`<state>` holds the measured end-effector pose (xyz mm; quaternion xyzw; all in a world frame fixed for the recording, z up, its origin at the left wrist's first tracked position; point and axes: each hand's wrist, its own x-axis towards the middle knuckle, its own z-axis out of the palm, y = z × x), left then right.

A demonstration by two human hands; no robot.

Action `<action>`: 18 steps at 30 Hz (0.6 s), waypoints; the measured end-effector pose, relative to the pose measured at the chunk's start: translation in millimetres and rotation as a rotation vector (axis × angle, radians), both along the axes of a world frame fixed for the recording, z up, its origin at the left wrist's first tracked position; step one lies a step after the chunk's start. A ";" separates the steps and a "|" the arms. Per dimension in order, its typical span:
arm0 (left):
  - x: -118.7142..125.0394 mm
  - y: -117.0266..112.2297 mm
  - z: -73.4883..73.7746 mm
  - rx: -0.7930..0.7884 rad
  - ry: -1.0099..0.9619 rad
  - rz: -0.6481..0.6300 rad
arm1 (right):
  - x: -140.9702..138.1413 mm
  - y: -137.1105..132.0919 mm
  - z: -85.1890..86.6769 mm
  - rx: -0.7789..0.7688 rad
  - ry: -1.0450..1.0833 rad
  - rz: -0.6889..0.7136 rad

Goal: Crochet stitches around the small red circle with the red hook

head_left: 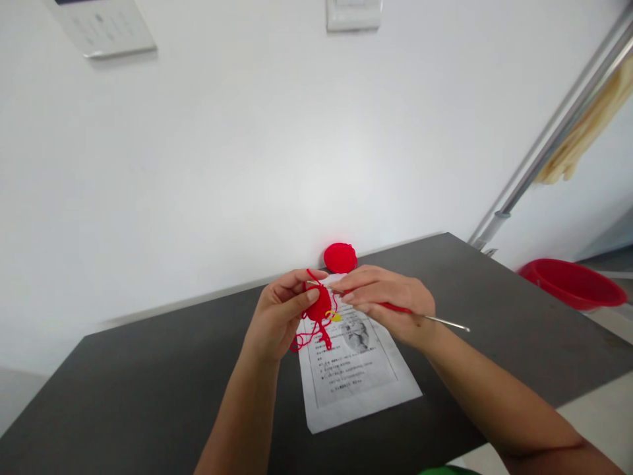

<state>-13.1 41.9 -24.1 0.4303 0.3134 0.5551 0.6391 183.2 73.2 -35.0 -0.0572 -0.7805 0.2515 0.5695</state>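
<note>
Bright, even light seems to fall from above, leaving a pale glow on the middle of the white wall [326,165] and thin, soft shadows under the sign [116,30] and switch [353,16]. The yarn piece [321,305] shows as flat, saturated red, its stitches smeared. Print on the paper [353,382] is blurred, and the upper corners darken
</note>
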 end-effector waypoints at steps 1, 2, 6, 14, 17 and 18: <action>0.1 -1.5 1.2 -0.010 -0.010 -0.014 | 1.8 1.0 0.5 0.106 -0.039 -0.023; 0.2 -2.8 2.3 -0.013 -0.011 -0.014 | 3.5 2.0 1.3 0.170 -0.060 -0.038; 1.3 -5.1 5.1 0.018 0.017 0.069 | 5.5 4.0 3.5 0.156 -0.095 -0.020; -2.7 -4.2 6.1 0.069 0.090 0.120 | -0.7 2.0 1.9 0.078 -0.026 0.058; -4.8 -4.3 5.3 0.031 0.078 0.031 | -2.1 1.4 2.0 0.273 -0.048 0.015; -4.7 -4.6 5.3 0.015 0.066 0.008 | -2.5 1.0 2.0 0.347 -0.059 -0.021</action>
